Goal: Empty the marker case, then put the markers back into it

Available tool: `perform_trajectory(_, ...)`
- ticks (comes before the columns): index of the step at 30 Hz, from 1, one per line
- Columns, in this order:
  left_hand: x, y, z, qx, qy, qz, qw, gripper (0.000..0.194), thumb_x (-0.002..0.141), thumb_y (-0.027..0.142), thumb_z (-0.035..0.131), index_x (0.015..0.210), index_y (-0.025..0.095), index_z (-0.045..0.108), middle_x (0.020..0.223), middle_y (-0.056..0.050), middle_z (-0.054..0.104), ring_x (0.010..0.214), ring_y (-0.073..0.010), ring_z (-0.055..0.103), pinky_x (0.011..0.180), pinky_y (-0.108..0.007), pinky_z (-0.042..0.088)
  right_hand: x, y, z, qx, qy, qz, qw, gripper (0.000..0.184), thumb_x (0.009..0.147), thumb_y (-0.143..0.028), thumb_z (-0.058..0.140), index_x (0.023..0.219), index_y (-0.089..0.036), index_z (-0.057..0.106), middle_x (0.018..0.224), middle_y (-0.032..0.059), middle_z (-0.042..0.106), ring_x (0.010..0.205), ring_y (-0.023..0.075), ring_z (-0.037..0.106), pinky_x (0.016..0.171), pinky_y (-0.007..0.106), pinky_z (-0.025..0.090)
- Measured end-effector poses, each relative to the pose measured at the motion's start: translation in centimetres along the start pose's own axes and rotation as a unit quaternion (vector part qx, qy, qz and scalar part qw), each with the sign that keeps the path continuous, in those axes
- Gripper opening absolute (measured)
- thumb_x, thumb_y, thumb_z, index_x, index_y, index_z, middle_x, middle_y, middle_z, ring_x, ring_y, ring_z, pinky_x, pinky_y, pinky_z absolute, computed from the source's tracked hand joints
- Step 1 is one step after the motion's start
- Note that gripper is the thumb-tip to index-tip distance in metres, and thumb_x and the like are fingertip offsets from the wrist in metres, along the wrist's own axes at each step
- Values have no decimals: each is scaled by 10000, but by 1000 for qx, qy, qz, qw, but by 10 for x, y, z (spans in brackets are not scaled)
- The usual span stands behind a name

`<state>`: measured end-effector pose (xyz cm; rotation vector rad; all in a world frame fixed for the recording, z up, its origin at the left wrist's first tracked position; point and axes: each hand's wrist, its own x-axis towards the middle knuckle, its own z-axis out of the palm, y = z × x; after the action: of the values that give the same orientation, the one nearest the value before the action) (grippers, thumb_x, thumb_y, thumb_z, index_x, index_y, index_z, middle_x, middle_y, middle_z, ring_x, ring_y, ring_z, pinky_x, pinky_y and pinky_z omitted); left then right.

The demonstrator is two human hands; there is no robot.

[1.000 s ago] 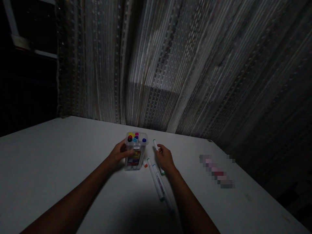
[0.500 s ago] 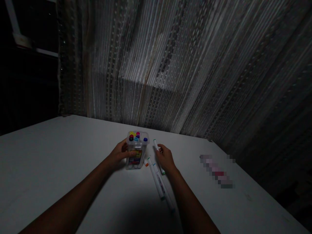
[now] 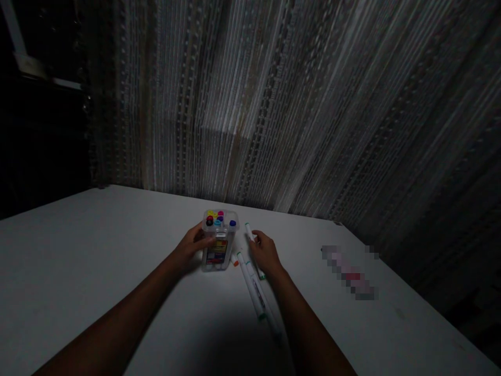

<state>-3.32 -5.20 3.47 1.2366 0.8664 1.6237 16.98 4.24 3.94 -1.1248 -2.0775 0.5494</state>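
A clear plastic case (image 3: 230, 246) stands upright on the table, with several coloured marker caps showing at its top and a printed label on its front. My left hand (image 3: 191, 246) is closed around the case's left side, thumb across the front. My right hand (image 3: 266, 251) grips a white marker with green ends (image 3: 249, 231), tilted, just right of the case. Two white markers lie side by side near it: one with green ends (image 3: 250, 287) and another (image 3: 259, 295) whose near end is in dim shadow. An orange-tipped marker (image 3: 235, 261) peeks out beside the case's base.
The white table (image 3: 129, 235) reaches back to a striped, textured curtain (image 3: 242, 104). On the right side of the table lies a pixelated pinkish object (image 3: 350, 274). At the far left is a dark area with a pale frame.
The view has shifted slightly. My left thumb has moved a little up and left on the case front. My right hand and its marker look nearly unchanged.
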Motion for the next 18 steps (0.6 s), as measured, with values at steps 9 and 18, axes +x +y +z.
perform_trajectory(9,0,5,2,6,11,-17,1000,501,600,305,765,1026,158,548,1040,-102,643,939,-264,614,782,-312,520,-1,1,2,-38,-33,21,999,352,732,-185,520,1072,-160,604,710,13,607,610,120,513,569,214,364)
perform_trajectory(18,-2,7,4,9,13,-21,1000,519,593,313,767,1033,152,543,1060,-117,635,963,-279,604,797,-339,515,-2,1,2,-49,-46,29,997,347,744,-198,529,1082,-163,601,739,23,626,611,120,521,551,209,356)
